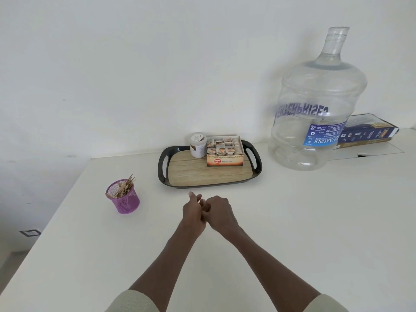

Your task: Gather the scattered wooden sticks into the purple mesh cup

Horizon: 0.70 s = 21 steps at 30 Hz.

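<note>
Tea box (225, 162) front: "Ginger Tea". Water jug (315, 104) label, upside down: "AQUAONE"; blurred lettering "ENTERPRISES".

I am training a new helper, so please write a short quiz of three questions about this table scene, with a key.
1. True or false: the sticks stand in the cup.
2. Which thing stands on the tray beside the tea box? A) a jar B) a mug C) a spoon
3. Fill in: the left hand and the right hand meet in front of the ____.

Key:
1. True. No loose sticks show on the table.
2. A, the jar.
3. Tray. The hands touch each other; whether they hold anything cannot be told.
</note>
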Available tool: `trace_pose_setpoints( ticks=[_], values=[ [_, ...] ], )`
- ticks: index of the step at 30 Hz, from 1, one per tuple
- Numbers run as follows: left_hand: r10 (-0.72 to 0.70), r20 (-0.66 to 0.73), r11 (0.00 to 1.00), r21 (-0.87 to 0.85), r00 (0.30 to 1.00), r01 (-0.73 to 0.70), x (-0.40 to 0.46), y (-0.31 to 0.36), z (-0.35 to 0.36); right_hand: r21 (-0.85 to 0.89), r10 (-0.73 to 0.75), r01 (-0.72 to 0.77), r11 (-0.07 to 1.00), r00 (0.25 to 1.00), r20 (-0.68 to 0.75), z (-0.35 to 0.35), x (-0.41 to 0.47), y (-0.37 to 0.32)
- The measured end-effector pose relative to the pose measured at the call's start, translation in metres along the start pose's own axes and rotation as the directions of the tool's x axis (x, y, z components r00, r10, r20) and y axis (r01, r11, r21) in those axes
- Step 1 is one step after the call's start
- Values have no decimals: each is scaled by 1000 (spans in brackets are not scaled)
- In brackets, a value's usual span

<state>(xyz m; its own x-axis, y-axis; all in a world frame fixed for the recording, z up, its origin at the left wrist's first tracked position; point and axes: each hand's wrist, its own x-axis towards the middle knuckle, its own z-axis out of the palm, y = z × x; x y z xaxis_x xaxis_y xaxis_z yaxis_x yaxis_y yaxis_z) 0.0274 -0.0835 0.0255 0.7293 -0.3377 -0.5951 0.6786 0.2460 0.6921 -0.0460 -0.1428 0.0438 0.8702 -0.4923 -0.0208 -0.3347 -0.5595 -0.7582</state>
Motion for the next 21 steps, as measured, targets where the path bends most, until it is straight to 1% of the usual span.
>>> trace_pose_setpoints(
  ticks=[2, 3, 4, 5, 6, 7, 8, 9, 10, 11, 12, 14, 16, 17, 18, 21],
  values=[
    [32, 1, 999, -22, 999, -32, 0, 1, 0, -17, -34, 34, 999, 999, 7, -3, 1, 1],
    [52, 4, 998, -42, 999, -52, 0, 1, 0, 14, -34, 34, 999, 999, -2, -3, 2, 2],
    [79, 5, 995, -54, 997, -79, -1, 2, 1, 77, -16, 19, 997, 999, -35, -3, 3, 2],
    [113, 4, 992, -52, 994, -112, -2, 4, 4, 175, 38, -23, 984, 995, -88, -1, 3, 2],
    [149, 0, 988, -37, 989, -149, -4, 7, 7, 324, 143, -94, 942, 981, -131, 0, 4, 3],
    [190, -2, 982, -11, 982, -190, -6, 9, 10, 519, 290, -189, 833, 950, -118, 0, 4, 4],
    [232, 0, 973, 20, 973, -232, -8, 10, 13, 711, 421, -280, 645, 907, -26, -1, 6, 5],
    [275, 8, 960, 53, 961, -275, -11, 11, 16, 843, 483, -342, 415, 868, 114, -1, 7, 6],
    [315, 19, 945, 83, 949, -315, -14, 10, 19, 905, 481, -378, 196, 841, 247, -2, 8, 7],
    [347, 33, 931, 110, 937, -348, -18, 9, 22, 915, 454, -402, 31, 821, 345, -4, 8, 7],
    [367, 56, 920, 127, 929, -371, -21, 8, 25, 906, 419, -414, -85, 811, 409, -5, 8, 7],
    [392, 127, 905, 123, 911, -407, -28, 4, 31, 883, 334, -410, -228, 819, 466, -8, 8, 5],
    [427, 174, 881, 143, 887, -452, -33, 1, 36, 853, 209, -402, -333, 850, 483, -11, 8, 1],
    [443, 179, 863, 178, 878, -472, -34, -1, 37, 842, 158, -410, -352, 860, 485, -14, 9, -2],
    [452, 178, 850, 213, 874, -483, -35, -2, 38, 841, 128, -423, -337, 865, 486, -16, 10, -5],
    [434, 169, 845, 263, 885, -465, -38, -2, 41, 859, 108, -458, -227, 865, 490, -20, 13, -11]
  ],
)
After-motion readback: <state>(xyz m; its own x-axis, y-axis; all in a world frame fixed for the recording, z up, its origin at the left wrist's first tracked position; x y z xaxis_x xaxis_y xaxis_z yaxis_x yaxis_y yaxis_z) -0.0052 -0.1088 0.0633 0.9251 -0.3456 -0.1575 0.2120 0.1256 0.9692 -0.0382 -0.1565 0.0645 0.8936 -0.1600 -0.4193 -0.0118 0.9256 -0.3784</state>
